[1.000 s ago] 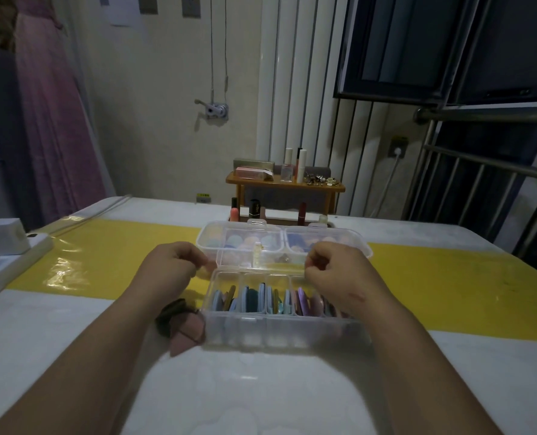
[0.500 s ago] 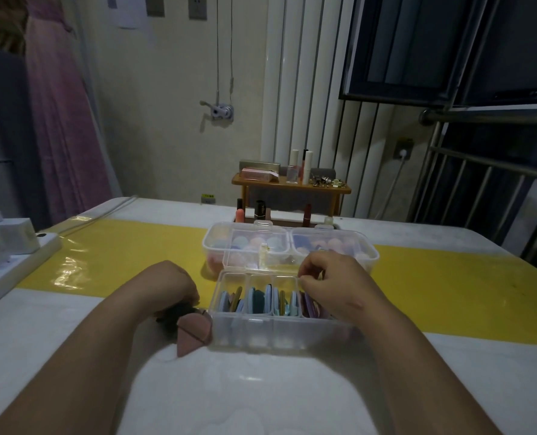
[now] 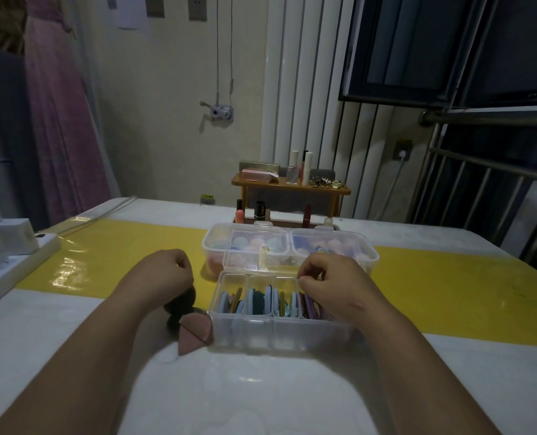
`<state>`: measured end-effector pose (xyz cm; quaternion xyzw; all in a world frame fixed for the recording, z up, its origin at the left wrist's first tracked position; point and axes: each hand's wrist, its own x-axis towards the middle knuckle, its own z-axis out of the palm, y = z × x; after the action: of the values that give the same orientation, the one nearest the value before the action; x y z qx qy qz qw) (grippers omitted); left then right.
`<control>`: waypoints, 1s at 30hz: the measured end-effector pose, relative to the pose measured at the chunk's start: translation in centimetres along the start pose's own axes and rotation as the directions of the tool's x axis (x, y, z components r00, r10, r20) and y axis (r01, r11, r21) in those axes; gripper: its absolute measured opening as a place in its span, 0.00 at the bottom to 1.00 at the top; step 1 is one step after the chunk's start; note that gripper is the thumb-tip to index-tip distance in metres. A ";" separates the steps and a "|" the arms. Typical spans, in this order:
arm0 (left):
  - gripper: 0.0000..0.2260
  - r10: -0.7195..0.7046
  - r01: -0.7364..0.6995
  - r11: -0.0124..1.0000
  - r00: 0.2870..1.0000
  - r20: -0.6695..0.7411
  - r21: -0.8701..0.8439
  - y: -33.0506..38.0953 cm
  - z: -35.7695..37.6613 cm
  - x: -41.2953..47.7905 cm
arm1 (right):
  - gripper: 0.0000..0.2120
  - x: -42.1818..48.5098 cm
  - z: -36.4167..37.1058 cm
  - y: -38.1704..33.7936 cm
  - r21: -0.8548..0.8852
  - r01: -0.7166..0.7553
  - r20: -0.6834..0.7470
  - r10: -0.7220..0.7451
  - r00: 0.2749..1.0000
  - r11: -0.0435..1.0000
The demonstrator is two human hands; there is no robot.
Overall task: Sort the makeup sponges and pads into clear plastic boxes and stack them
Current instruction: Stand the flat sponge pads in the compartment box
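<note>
A clear compartment box [image 3: 270,332] stands near me, with flat coloured pads [image 3: 260,301] on edge inside and its lid [image 3: 254,257] tipped open behind it. My right hand [image 3: 336,288] hovers over the right compartment, thumb and fingertips pinched together at the tops of the purple pads there. My left hand [image 3: 163,274] is curled into a loose fist just left of the box, with nothing visible in it. Under that wrist lie dark sponges [image 3: 179,306] and a pink wedge sponge [image 3: 195,335]. Two closed clear boxes [image 3: 333,246] of round sponges sit behind.
A small wooden shelf [image 3: 292,188] with bottles and lipsticks stands at the far table edge. A white power strip with chargers [image 3: 10,249] lies at the left. A yellow band [image 3: 449,284] crosses the white table top. Metal railings rise at the right.
Both hands have left the lid. My left hand dropped to the box's left side above the loose sponges. My right hand moved down onto the pads in the right compartment.
</note>
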<state>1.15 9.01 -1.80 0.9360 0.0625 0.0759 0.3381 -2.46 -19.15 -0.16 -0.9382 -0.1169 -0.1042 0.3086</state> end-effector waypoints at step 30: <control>0.07 0.318 -0.353 0.801 0.935 -0.156 -0.484 5.0 2.8 -3.3 | 0.16 -0.1 0.4 -1.4 0.304 0.070 0.076 -0.098 0.992 0.950</control>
<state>-1.24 2.93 -1.05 0.8076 -0.1148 0.1795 0.5499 -2.86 -17.84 0.24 -0.8782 -0.1852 -0.0558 0.4375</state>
